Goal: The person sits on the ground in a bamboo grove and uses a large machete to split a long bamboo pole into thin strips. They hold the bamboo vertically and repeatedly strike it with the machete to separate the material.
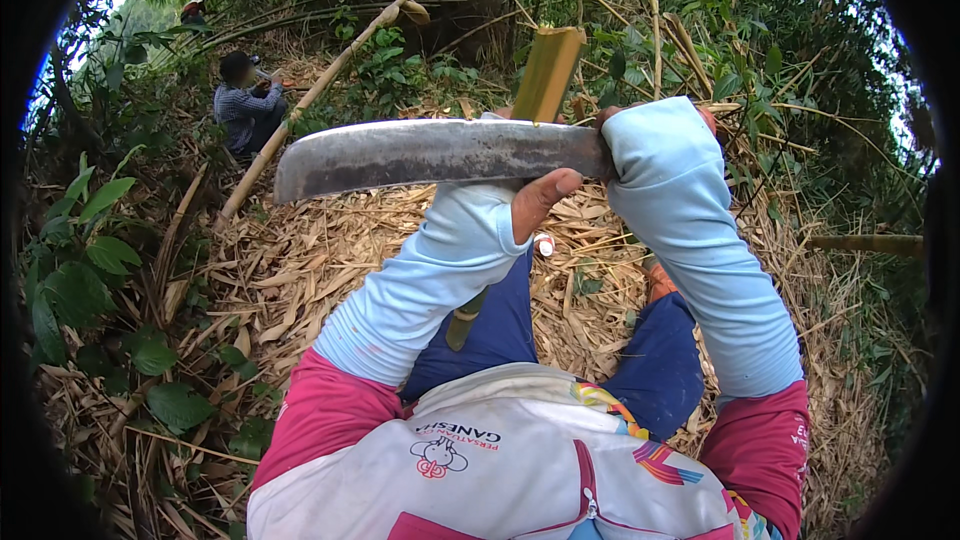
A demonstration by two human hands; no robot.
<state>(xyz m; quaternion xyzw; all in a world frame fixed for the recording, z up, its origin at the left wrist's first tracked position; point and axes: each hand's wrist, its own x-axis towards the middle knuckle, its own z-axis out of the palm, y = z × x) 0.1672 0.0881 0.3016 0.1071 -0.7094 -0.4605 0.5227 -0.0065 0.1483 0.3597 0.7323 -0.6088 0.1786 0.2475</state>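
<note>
Light blue fabric sleeves (pixel 400 280), slightly wrinkled, meet the magenta sleeves (pixel 330 395) of a white zip-front shirt (pixel 340 480). Its front bears dark lettering (pixel 470 434) (with a small line-drawn emblem (pixel 437 455) alongside) and a striped motif (pixel 668 462) in magenta, orange and blue. Magenta piping edges the zip (pixel 588 490); yellow, multicoloured patterning (pixel 605 403) brightens the hem, and the trousers (pixel 655 365) are navy blue.

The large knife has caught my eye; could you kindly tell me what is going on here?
The person's right hand grips the large knife at its handle end, blade pointing left. The left hand holds a bamboo piece, which passes behind the blade; whether they touch is unclear. Another person sits or crouches in the left background.
</note>
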